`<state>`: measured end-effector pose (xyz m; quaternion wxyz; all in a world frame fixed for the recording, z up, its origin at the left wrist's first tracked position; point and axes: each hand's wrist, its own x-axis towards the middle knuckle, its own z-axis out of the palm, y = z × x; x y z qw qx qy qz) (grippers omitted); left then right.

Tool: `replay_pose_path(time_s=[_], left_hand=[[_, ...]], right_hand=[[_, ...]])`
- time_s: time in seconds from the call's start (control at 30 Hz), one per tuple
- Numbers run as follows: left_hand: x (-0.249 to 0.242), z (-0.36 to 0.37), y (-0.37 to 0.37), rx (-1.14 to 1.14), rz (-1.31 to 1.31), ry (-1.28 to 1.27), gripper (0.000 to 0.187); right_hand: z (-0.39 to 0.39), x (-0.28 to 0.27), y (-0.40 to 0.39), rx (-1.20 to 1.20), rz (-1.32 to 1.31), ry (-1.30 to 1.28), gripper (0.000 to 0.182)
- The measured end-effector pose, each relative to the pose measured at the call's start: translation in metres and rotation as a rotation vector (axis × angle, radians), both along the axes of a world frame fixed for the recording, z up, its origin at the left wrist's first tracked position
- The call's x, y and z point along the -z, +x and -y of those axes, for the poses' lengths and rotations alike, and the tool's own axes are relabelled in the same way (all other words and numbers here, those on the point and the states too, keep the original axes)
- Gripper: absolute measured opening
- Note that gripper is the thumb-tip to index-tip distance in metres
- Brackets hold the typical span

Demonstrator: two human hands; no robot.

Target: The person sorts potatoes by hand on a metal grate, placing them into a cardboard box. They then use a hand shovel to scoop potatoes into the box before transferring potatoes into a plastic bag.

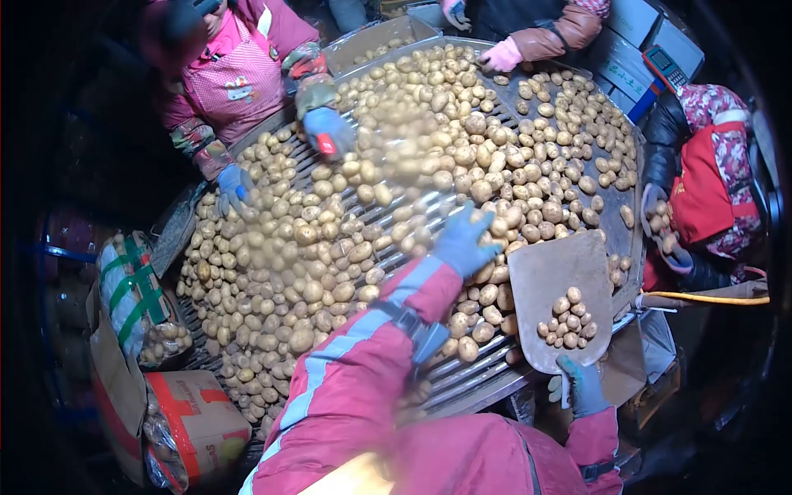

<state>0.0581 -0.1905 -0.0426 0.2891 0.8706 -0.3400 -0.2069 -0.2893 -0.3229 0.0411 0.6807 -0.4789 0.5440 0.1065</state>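
Scoop (pixel 559 297) — handle toward right hand (pixel 581 384), blade pointing away.

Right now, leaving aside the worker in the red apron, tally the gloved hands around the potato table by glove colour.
Blue gloves: 4 (wearer's left hand; right hand gripping the grey metal scoop; co-worker's blue gloves)
Pink gloves: 2
Total: 6

Metal scoop (pixel 551 289): flat grey blade, tilted, at 4 o'clock of frame, over roller bench edge. Small potatoes (pixel 568 322): tan, clustered on blade's lower part, about a dozen.
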Motion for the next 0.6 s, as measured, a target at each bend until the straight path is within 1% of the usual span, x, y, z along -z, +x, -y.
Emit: replay_pose_path(time_s=[0.07,0.1,0.2,0.23,0.27,0.3,0.33,0.37,0.47,0.5,0.6], left_hand=[[0.001,-0.021,-0.026,0.105,0.042,-0.093,0.074],[0.008,-0.032,-0.035,0.129,0.219,-0.258,0.066],[0.007,-0.083,-0.015,0.196,0.232,-0.193,0.055],[-0.038,-0.099,0.001,0.053,0.176,-0.098,0.044],[-0.031,-0.118,0.023,-0.048,0.504,-0.171,0.040],[-0.007,-0.149,0.050,-0.199,0.664,-0.183,0.039],[-0.031,-0.162,0.062,-0.366,0.479,0.170,0.054],[0.005,-0.189,0.074,-0.452,0.740,0.290,0.066],[0.004,-0.181,0.064,-0.426,0.547,0.504,0.072],[-0.013,-0.163,0.049,-0.296,0.509,0.550,0.068],[0.009,-0.130,0.016,-0.085,0.557,0.115,0.055]], right_hand=[[0.004,-0.001,0.007,-0.008,0.017,-0.004,0.034],[0.005,-0.003,0.011,-0.021,0.008,-0.017,0.034],[0.000,-0.007,0.019,-0.048,0.019,0.002,0.035],[-0.001,-0.007,0.021,-0.051,0.032,0.017,0.035],[-0.002,-0.007,0.022,-0.053,0.039,0.024,0.035],[-0.004,-0.006,0.023,-0.053,0.045,0.028,0.035],[-0.006,-0.006,0.023,-0.049,0.050,0.032,0.035],[-0.005,-0.013,0.026,-0.094,0.032,0.024,0.035],[-0.009,-0.002,0.021,-0.079,0.075,0.038,0.036],[-0.010,-0.002,0.021,-0.075,0.069,0.035,0.035],[-0.010,-0.002,0.021,-0.065,0.052,0.027,0.034]])
